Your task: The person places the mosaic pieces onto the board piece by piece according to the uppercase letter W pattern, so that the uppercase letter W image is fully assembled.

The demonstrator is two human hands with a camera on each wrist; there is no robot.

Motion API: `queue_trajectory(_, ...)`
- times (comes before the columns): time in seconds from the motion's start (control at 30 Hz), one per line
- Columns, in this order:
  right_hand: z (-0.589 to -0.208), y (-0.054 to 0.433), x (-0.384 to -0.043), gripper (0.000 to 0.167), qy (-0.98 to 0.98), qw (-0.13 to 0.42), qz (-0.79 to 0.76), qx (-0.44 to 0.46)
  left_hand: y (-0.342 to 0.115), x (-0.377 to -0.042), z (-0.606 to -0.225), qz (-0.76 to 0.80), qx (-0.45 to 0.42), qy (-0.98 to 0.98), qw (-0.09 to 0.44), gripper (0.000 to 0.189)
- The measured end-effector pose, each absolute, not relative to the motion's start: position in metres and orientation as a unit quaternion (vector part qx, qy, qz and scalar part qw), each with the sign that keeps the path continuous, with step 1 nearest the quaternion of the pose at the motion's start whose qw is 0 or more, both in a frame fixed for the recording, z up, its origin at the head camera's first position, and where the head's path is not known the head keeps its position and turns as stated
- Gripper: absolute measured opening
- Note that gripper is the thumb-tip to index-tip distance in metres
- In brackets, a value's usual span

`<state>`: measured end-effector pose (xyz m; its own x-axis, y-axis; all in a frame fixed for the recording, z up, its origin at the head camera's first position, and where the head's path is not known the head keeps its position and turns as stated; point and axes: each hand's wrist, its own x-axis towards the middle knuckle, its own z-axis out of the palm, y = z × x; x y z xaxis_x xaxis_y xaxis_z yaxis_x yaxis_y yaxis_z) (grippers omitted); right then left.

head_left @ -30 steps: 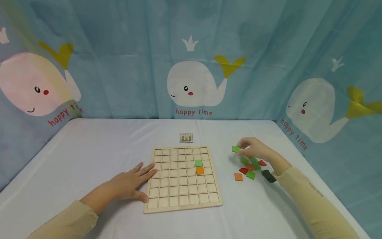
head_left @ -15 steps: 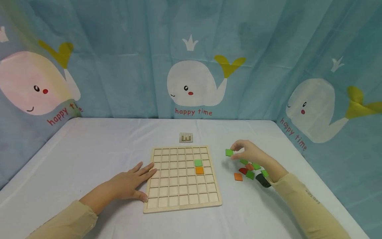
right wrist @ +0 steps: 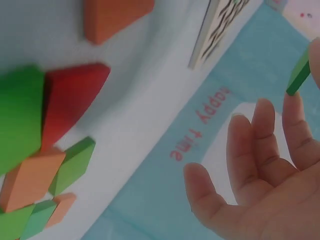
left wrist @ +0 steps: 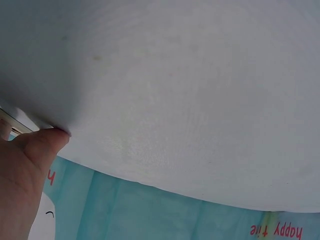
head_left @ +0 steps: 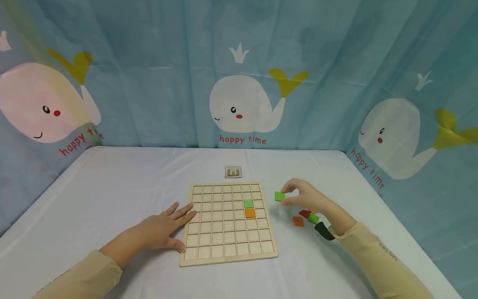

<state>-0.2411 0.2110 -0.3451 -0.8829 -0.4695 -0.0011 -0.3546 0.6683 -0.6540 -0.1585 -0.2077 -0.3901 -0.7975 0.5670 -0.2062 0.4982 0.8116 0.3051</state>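
Note:
My right hand (head_left: pixel 306 197) pinches a green square tile (head_left: pixel 279 196) by its edge between thumb and forefinger, above the table just right of the grid board's upper right edge. In the right wrist view that green tile (right wrist: pixel 300 72) shows edge-on at the fingertips, the other fingers spread loosely. The wooden grid board (head_left: pixel 224 237) lies flat; a light green tile (head_left: pixel 248 204) sits in one cell, with an orange tile (head_left: pixel 249 213) in the cell just nearer. My left hand (head_left: pixel 160 228) lies with fingers spread at the board's left edge, fingertips over its rim.
Loose pieces lie right of the board: an orange tile (head_left: pixel 298 221), a red curved-edge piece (head_left: pixel 304 214), a green tile (head_left: pixel 313 218) and several more partly behind my right arm. A small patterned card (head_left: pixel 233 172) lies beyond the board. A whale-print curtain (head_left: pixel 157 83) backs the table.
My right hand has carried the green tile leftward and slightly nearer, from over the loose pieces to beside the board. The left hand has stayed put.

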Motion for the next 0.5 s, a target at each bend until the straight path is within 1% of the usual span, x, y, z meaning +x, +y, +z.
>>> queue_trajectory(0.27,-0.342,0.201,-0.231,0.028,0.919,0.079,-0.306,-0.238,-0.207,-0.159,-0.391,0.116,0.278,0.942,0.150,0.101)
queue_trajectory(0.5,-0.343,0.196,-0.225,0.027,0.900,0.073,-0.327,-0.277,-0.207,-0.159,-0.389,0.112,0.275,0.943,0.150,0.101)
